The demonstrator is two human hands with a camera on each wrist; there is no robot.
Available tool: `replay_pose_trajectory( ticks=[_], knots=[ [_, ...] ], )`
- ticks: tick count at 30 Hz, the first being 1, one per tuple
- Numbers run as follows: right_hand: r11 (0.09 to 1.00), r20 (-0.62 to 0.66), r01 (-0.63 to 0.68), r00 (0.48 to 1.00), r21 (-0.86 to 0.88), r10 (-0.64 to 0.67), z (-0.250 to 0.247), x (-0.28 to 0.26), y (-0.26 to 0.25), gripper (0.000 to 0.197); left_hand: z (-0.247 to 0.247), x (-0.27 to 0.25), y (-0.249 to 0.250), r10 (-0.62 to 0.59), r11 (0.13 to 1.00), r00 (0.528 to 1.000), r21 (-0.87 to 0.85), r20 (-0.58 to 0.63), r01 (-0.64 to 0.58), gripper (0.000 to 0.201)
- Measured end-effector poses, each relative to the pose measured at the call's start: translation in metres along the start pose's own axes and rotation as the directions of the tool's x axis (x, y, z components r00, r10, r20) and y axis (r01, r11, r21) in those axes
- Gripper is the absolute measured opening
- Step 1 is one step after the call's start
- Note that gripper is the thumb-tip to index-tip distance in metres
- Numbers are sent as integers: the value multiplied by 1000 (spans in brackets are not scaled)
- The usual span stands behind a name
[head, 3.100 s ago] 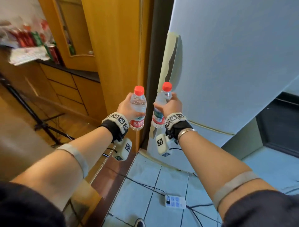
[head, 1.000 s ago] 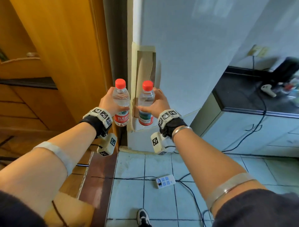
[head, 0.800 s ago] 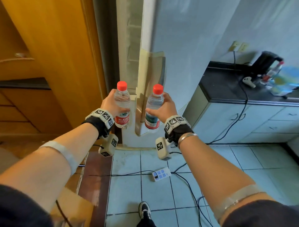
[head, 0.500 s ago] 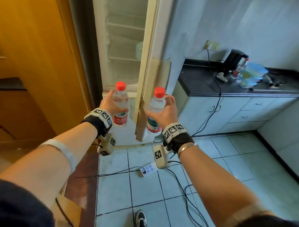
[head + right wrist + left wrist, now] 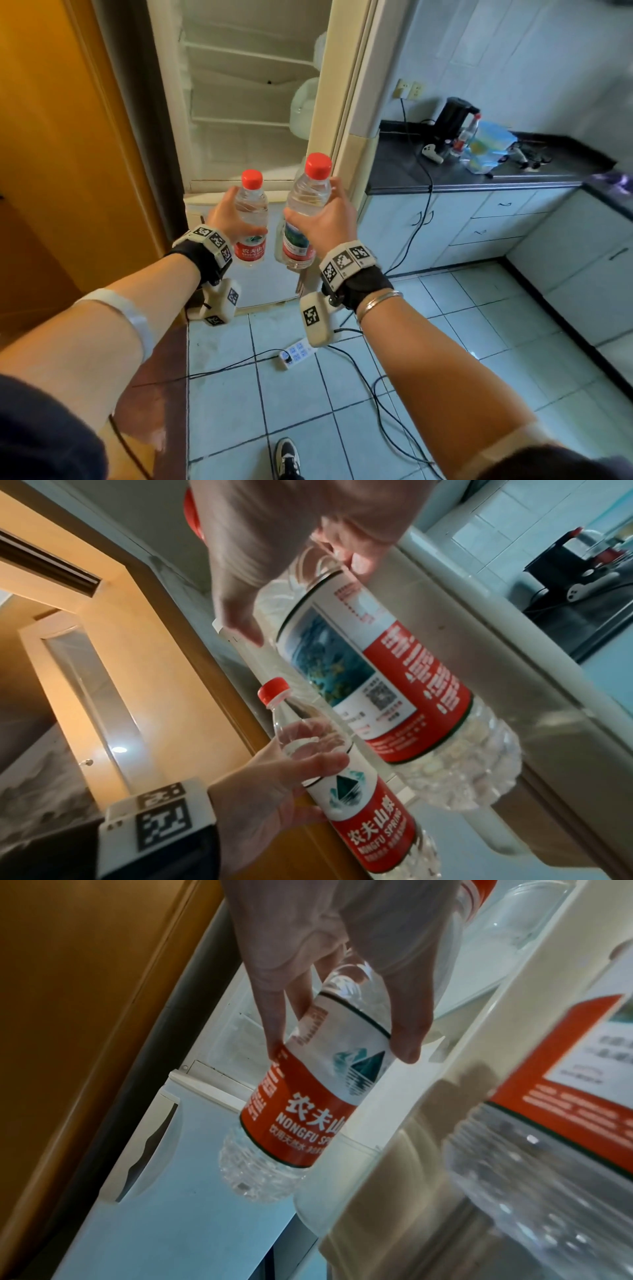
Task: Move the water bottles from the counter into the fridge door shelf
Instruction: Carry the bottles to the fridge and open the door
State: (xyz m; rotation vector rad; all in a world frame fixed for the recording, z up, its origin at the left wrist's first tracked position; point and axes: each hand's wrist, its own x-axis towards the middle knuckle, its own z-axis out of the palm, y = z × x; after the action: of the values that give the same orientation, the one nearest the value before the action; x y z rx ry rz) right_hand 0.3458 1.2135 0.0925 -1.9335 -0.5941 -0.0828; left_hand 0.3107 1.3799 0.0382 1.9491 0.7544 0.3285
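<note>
Two clear water bottles with red caps and red labels are held upright in front of the open fridge (image 5: 246,120). My left hand (image 5: 236,217) grips the left bottle (image 5: 252,219) around its middle; the left wrist view shows fingers (image 5: 274,1010) wrapped above the label of this bottle (image 5: 308,1096). My right hand (image 5: 330,219) grips the right bottle (image 5: 303,222), seen close in the right wrist view (image 5: 377,683) beside the left bottle (image 5: 359,804). The fridge door (image 5: 356,102) stands open, edge-on just right of the bottles; its inner shelf is hidden in the head view.
A dark counter (image 5: 513,176) at the right carries a black kettle (image 5: 452,116), another bottle (image 5: 466,133) and a blue bag. A power strip (image 5: 296,353) and cables lie on the tiled floor. A wooden cabinet (image 5: 68,137) stands at the left. My shoe (image 5: 287,459) shows below.
The fridge door has swung open, exposing the white inner shelves, and my view has turned right toward the counter. Both hands still hold their bottles, the right one now closer and higher.
</note>
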Motion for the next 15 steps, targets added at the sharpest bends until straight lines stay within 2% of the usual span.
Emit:
replay_pose_trajectory(
  ticks=[3,7,11,15],
  knots=[
    [998,-58,5,998,-62,-8,-13,-2,10,57,2,0,3,29,999,1000,16,12,-29,86],
    [996,-109,-23,994,-91,13,-29,-4,23,61,10,0,7,66,998,997,-22,29,-66,83],
    [991,-135,-69,989,-117,53,-41,0,33,54,22,2,13,87,996,994,-31,60,-85,84],
    [990,-140,-120,984,-73,109,-46,15,38,49,29,10,22,111,993,992,-42,63,-108,84]
  ],
)
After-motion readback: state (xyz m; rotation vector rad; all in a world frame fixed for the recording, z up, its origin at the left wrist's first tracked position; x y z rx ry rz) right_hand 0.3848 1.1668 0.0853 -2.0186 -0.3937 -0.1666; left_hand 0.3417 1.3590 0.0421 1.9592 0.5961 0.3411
